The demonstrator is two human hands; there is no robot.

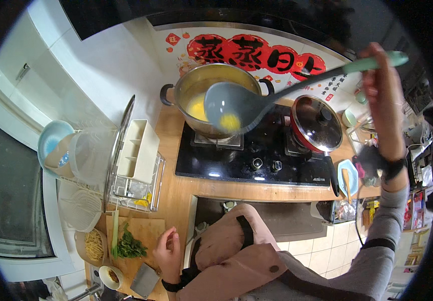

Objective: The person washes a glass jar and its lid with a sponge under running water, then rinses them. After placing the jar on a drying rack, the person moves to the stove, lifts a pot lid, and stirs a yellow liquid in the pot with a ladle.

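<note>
High at the right, my right hand (384,84) grips the pale green handle of a large dark grey ladle (235,101). The ladle's bowl is tilted in front of the steel pot (186,86), and a blurred yellow patch shows low on it. Inside the pot is yellowish liquid (196,107), partly hidden by the ladle. My left hand (169,250) hangs half curled, with nothing seen in it, by the right edge of a wooden cutting board (152,225). Chopped leafy greens (130,242) and a pale green stalk (115,233) lie on that board.
A red lidded pan (316,124) sits on the right of the black gas hob (235,165). A glass lid (120,150) stands upright by a cream utensil holder (137,150). Noodles (94,244), a small bowl (111,277) and a cleaver blade (145,280) are lower left.
</note>
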